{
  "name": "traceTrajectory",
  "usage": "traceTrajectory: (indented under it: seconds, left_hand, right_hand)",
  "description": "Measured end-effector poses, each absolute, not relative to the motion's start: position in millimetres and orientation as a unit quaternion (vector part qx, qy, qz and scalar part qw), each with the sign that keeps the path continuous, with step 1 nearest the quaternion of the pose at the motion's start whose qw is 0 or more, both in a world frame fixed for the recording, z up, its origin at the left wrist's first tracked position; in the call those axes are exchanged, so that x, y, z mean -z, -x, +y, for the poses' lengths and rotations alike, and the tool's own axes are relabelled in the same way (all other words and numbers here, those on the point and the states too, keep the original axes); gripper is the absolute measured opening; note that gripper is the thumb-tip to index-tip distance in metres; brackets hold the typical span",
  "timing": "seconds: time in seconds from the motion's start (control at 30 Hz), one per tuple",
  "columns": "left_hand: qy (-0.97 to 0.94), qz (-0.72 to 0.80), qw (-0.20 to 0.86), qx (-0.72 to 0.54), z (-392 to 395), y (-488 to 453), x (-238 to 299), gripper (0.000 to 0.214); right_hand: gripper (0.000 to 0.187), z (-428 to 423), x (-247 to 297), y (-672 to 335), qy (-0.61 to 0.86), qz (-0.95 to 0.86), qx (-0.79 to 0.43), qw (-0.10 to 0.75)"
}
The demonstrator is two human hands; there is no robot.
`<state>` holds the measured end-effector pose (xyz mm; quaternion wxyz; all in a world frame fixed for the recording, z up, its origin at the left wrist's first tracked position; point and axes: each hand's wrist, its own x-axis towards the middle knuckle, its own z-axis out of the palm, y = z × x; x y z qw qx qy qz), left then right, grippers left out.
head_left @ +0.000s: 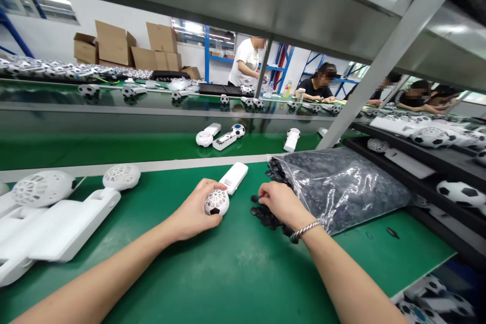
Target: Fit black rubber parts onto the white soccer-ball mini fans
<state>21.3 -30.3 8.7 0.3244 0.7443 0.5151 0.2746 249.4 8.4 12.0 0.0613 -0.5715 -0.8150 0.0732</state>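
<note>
Holds the fan at frame centre, fingers of the left hand clamped around its ball head. Lays the right hand palm-down on black parts just right of it, fingers bent; whether pinching anything, cannot tell.

Left hand: bare, fingers uncovered to tips. Left forearm: bare along whole visible length, from wrist back past near edge of green surface; any sleeve lies out of view.

Right hand: bare likewise. Right wrist: bracelet, silver-coloured metal, chunky chain-like links, shiny with small highlights, one narrow band sitting snug just behind hand, running across top of wrist. Right forearm: bare from bracelet back past near edge of surface; any sleeve out of view.
</note>
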Motion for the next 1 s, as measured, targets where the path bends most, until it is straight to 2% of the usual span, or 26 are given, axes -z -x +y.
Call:
traceTrajectory:
  seconds: [0.13, 0.3, 0.47, 0.57, 0.77, 0.87, 1.0]
  left_hand:
    - [-0.753, 0.505, 0.324, -0.272, -26, -17, -8, 0.044]
    - [-0.769, 0.483, 0.335, -0.253, -22, -14, -7, 0.044]
    - [-0.759, 0.498, 0.332, -0.258, -24, -16, -9, 0.043]
    - [-0.762, 0.491, 0.337, -0.256, -24, -16, -10, 0.043]
    - [-0.754, 0.499, 0.335, -0.264, -24, -18, -6, 0.043]
    - [-0.743, 0.517, 0.328, -0.27, -24, -19, -5, 0.045]
    - [-0.738, 0.522, 0.329, -0.273, -23, -17, -6, 0.046]
  right_hand:
    - [0.019, 6, -15, -252, 0.533, -0.838, -0.098, 0.059]
    - [0.012, 7, -17, -254, 0.525, -0.846, -0.09, 0.029]
    - [0.008, 5, -23, -253, 0.515, -0.845, -0.098, 0.103]
    - [0.007, 4, -24, -252, 0.517, -0.842, -0.123, 0.099]
    - [0.016, 4, -14, -239, 0.527, -0.847, -0.015, 0.068]
    - [0.011, 3, -8, -229, 0.513, -0.857, 0.038, 0.028]
    - [0.015, 1, -5, -226, 0.517, -0.854, 0.057, 0.027]
